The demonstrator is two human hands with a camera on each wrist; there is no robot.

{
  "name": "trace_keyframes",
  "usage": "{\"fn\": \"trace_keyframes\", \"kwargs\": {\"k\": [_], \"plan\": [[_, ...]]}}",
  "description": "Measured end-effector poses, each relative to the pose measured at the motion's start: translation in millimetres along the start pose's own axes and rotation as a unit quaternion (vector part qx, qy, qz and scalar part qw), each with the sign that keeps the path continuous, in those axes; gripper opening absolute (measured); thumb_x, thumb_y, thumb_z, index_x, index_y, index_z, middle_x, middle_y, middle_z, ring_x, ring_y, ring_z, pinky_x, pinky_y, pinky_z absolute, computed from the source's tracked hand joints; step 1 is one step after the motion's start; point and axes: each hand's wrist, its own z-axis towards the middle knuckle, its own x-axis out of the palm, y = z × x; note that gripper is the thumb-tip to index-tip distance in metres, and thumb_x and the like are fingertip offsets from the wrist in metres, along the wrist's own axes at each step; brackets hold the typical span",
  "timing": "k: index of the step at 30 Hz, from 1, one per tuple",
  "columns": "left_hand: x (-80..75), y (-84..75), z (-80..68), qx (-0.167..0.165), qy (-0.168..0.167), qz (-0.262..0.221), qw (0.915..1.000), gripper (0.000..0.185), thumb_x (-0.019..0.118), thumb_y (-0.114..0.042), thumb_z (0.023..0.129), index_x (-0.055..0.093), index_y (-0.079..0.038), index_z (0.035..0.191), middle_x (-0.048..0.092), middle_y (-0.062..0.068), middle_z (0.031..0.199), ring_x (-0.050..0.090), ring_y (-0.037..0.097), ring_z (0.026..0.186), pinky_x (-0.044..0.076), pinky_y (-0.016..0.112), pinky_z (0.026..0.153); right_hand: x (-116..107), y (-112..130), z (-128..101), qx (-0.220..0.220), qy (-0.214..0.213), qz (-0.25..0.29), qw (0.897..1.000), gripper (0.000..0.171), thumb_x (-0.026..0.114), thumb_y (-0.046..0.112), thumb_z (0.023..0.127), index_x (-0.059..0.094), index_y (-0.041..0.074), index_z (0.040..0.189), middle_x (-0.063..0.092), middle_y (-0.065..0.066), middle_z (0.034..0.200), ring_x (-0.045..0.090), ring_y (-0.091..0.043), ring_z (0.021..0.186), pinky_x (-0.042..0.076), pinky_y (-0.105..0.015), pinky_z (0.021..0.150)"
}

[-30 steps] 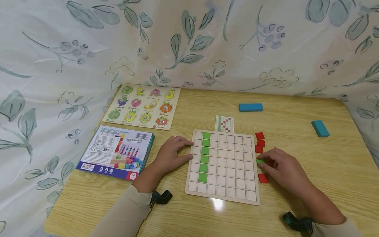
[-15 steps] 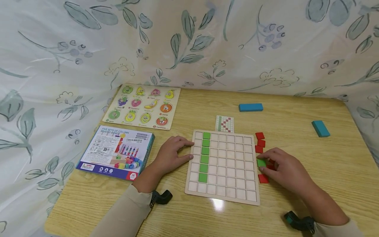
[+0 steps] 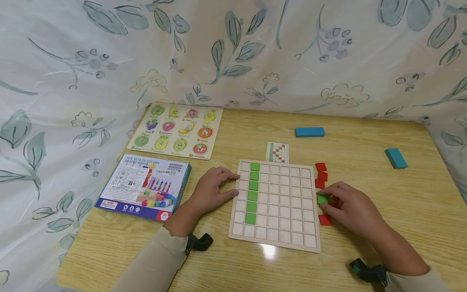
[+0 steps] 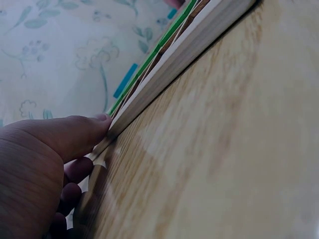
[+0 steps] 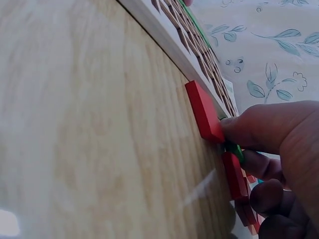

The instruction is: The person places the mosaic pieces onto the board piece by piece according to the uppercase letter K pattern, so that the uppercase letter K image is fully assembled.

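A wooden grid board (image 3: 274, 248) lies mid-table, with a column of several green square tiles (image 3: 251, 195) in its second column from the left. My left hand (image 3: 211, 190) touches the board's left edge with thumb and index finger, both fairly straight; the left wrist view has the thumb (image 4: 87, 130) against the rim. By the right edge, my right hand (image 3: 352, 207) pinches a green tile (image 3: 322, 199) between thumb and index finger. Red tiles (image 3: 321, 167) lie around it, some partly hidden under the hand. In the right wrist view a red tile (image 5: 203, 110) sits close to the thumb.
A small pattern card (image 3: 277, 152) touches or nearly touches the board's far edge. Two blue blocks (image 3: 309, 132) lie farther back and right. At left are a fruit picture board (image 3: 175, 132) and a boxed toy (image 3: 142, 186). A patterned curtain hangs behind the table.
The green tile at my right hand shows more of its top face, as thumb and index finger spread a little around it. My left hand and the board stay where they were.
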Motion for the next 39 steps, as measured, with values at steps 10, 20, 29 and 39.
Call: {"fn": "trace_keyframes", "kwargs": {"k": [10, 20, 29, 39], "plan": [[0.4, 2.0, 1.4, 0.007, -0.004, 0.006, 0.9999, 0.043, 0.086, -0.033, 0.092, 0.076, -0.02, 0.133, 0.069, 0.001, 0.127, 0.06, 0.024, 0.116, 0.051, 0.047, 0.098, -3.2, 0.9, -0.1, -0.01, -0.023, 0.007, 1.0, 0.035, 0.093, 0.015, 0.083, 0.079, 0.017, 0.115, 0.064, 0.005, 0.102, 0.048, -0.011, 0.079, 0.043, -0.028, 0.063], [0.5, -0.2, -0.3, 0.008, -0.01, -0.003, 0.9999, 0.043, 0.086, -0.032, 0.092, 0.076, -0.019, 0.132, 0.069, 0.001, 0.126, 0.06, 0.024, 0.115, 0.051, 0.048, 0.097, -2.2, 10.8, -1.1, -0.023, -0.027, 0.037, 0.999, 0.036, 0.096, 0.015, 0.08, 0.079, 0.02, 0.111, 0.061, 0.009, 0.099, 0.046, -0.004, 0.073, 0.041, -0.024, 0.059], [-0.1, -0.4, -0.6, 0.005, -0.004, -0.002, 1.0, 0.043, 0.086, -0.032, 0.093, 0.076, -0.02, 0.133, 0.069, 0.0, 0.127, 0.059, 0.024, 0.116, 0.051, 0.047, 0.099, 1.4, 24.2, -0.2, -0.03, -0.004, 0.061, 0.998, 0.036, 0.095, 0.014, 0.081, 0.079, 0.021, 0.112, 0.063, 0.008, 0.098, 0.044, -0.004, 0.066, 0.038, -0.025, 0.059], [0.6, 0.9, 0.0, 0.003, -0.005, -0.002, 1.0, 0.043, 0.086, -0.032, 0.092, 0.076, -0.02, 0.132, 0.069, 0.0, 0.127, 0.06, 0.023, 0.116, 0.051, 0.047, 0.098, 17.7, 38.4, 8.2, -0.07, 0.009, 0.098, 0.993, 0.035, 0.095, 0.018, 0.081, 0.078, 0.026, 0.11, 0.062, 0.016, 0.097, 0.045, -0.002, 0.067, 0.041, -0.023, 0.06]]}}
